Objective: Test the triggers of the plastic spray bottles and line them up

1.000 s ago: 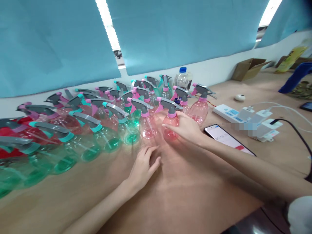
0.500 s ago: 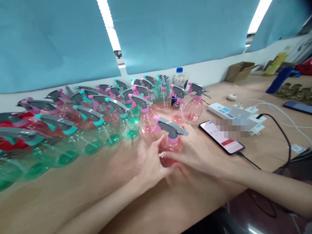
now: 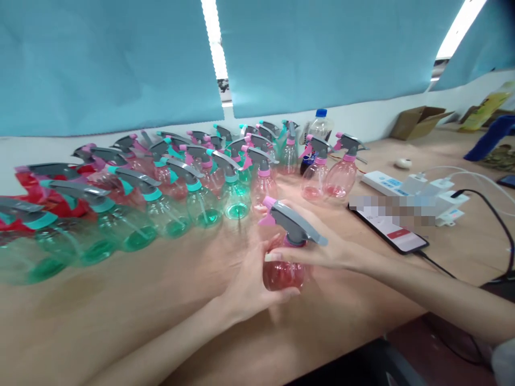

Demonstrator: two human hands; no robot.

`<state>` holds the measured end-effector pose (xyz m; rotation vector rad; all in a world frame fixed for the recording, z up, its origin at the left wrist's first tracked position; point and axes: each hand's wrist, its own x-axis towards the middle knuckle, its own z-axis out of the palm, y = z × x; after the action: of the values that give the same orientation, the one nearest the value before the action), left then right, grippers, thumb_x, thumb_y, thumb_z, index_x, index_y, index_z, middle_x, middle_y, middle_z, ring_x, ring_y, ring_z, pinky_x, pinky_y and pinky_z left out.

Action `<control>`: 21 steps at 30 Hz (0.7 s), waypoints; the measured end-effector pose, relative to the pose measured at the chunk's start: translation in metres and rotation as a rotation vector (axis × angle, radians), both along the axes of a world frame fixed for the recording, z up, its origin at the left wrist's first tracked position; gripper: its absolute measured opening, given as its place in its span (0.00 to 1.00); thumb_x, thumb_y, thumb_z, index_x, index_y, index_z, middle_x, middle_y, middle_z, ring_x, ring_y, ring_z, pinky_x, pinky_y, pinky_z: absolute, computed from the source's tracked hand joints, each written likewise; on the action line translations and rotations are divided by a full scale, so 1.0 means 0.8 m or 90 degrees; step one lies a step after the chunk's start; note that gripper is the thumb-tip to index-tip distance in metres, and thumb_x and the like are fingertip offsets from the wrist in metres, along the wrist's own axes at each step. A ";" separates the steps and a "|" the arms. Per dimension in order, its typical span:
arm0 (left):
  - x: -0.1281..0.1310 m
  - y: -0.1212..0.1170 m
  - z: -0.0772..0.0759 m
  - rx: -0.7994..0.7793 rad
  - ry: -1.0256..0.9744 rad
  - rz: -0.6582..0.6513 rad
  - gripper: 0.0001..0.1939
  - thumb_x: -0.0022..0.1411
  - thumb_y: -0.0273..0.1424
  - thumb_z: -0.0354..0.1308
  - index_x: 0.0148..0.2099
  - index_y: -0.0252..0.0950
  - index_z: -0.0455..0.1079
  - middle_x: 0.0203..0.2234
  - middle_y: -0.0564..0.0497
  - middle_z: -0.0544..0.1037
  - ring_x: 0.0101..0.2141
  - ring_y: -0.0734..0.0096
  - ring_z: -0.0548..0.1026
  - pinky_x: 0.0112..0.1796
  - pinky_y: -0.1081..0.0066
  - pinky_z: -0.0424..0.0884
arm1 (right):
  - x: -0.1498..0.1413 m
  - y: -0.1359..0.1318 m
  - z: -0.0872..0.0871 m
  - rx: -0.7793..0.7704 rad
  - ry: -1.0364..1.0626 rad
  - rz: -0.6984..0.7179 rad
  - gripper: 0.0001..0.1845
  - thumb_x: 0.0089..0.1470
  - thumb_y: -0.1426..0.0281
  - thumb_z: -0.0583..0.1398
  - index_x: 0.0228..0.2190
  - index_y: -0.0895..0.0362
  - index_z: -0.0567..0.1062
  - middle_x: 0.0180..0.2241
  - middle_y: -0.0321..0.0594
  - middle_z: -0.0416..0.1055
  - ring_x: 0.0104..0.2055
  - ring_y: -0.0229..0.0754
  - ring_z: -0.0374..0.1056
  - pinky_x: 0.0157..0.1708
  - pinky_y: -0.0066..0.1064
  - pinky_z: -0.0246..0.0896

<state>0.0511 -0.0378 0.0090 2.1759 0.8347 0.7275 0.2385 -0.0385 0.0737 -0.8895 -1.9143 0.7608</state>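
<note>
Both my hands are wrapped round a pink spray bottle (image 3: 285,273) with a grey and pink trigger head, near the middle of the view. My left hand (image 3: 251,284) grips the lower left of its body, thumb underneath toward me. Higher up, my right hand (image 3: 322,246) closes round the neck and upper body from the right; the fingers behind the bottle are hidden. Its nozzle points to the upper left. Just beyond stands another pink spray bottle (image 3: 264,187), and green spray bottles (image 3: 205,206) line up to its left.
Several more pink and green spray bottles crowd the back left of the table (image 3: 169,321). To the right lie a phone (image 3: 392,230) on a cable and a power strip (image 3: 386,184) with chargers. A blue-capped bottle (image 3: 319,131) and a cardboard box (image 3: 418,123) stand behind.
The view has swung left, so the things on the table appear farther right. The held spray bottle appears slightly lower, more tilted, and my right hand is now nearer its neck.
</note>
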 end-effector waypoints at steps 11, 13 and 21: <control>-0.032 0.000 -0.001 0.033 0.040 -0.003 0.39 0.51 0.44 0.69 0.60 0.41 0.57 0.52 0.43 0.71 0.51 0.49 0.70 0.49 0.51 0.69 | -0.040 0.003 -0.010 0.036 0.107 -0.012 0.21 0.45 0.79 0.55 0.42 0.51 0.69 0.34 0.33 0.69 0.27 0.33 0.63 0.31 0.29 0.63; -0.037 0.003 -0.002 0.066 0.073 0.017 0.38 0.52 0.48 0.67 0.60 0.42 0.57 0.51 0.43 0.71 0.49 0.48 0.71 0.48 0.50 0.68 | -0.044 0.006 -0.006 0.036 0.094 -0.030 0.21 0.43 0.78 0.54 0.40 0.51 0.69 0.34 0.33 0.69 0.27 0.34 0.64 0.31 0.30 0.64; -0.064 0.022 -0.009 0.213 0.224 0.046 0.33 0.64 0.45 0.57 0.65 0.40 0.52 0.57 0.39 0.66 0.56 0.49 0.64 0.53 0.49 0.62 | -0.039 0.041 -0.009 0.057 0.001 -0.072 0.18 0.40 0.76 0.53 0.37 0.50 0.66 0.26 0.31 0.62 0.20 0.34 0.53 0.21 0.30 0.56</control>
<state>0.0003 -0.0204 0.0019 2.6362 1.0309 0.5563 0.2075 -0.0060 0.0662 -0.9317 -1.8643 0.6036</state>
